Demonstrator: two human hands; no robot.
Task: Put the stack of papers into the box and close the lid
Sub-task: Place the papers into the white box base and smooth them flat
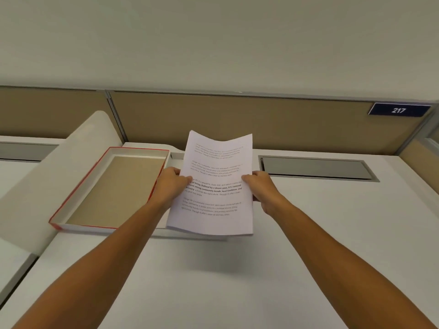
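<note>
Both hands, left hand [171, 184] and right hand [262, 188], gripped the stack of papers [215, 186] above the tabletop [308, 233], just right of the open box [111, 186]; next, I judged, came lowering it inside.

The stack of papers [213, 186] is up off the desk [308, 233], white sheets printed with blocks of black text, one block in bold, the far edge sagging in the middle. Both long sides are pinched, thumbs on top of the printed face. Its near edge hangs above the desk surface, casting a shadow below. Just to its left sits the box [111, 188], shallow, red-edged with white walls and a tan floor, lying open toward the desk's far left corner, nothing inside it.
</note>
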